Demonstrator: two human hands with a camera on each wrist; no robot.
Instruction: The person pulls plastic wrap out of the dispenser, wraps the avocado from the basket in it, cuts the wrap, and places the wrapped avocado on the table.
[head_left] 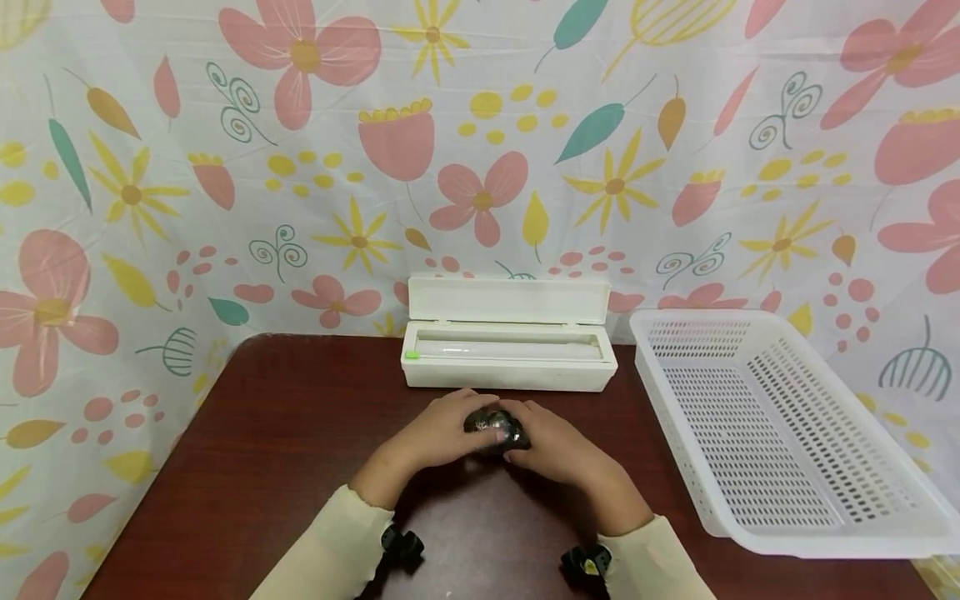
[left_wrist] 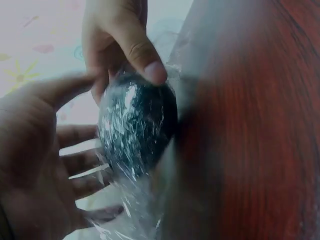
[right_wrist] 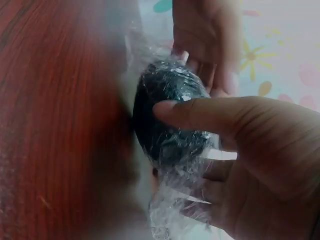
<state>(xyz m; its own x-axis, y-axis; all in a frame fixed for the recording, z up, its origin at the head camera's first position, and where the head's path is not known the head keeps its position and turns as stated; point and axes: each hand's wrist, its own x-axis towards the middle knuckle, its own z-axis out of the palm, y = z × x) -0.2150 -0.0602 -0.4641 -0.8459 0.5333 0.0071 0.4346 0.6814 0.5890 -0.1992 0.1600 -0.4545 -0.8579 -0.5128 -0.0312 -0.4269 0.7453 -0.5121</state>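
Note:
A dark egg-shaped object (head_left: pixel 497 428) wrapped in clear cling film sits between both hands just above the dark red table (head_left: pixel 285 450). My left hand (head_left: pixel 442 429) cups its left side, fingers curled round the wrapped object (left_wrist: pixel 136 122). My right hand (head_left: pixel 546 440) holds the other side, its thumb (right_wrist: pixel 200 112) laid across the dark wrapped object (right_wrist: pixel 167 117). Loose film (right_wrist: pixel 172 210) bunches below the object. The right hand's fingers (left_wrist: pixel 125 40) show at the top of the left wrist view.
A white cling-film dispenser box (head_left: pixel 508 350) stands open with its lid up behind the hands. A white perforated plastic basket (head_left: pixel 780 425) lies at the right, overhanging the table edge. A floral cloth (head_left: pixel 480 150) hangs behind everything.

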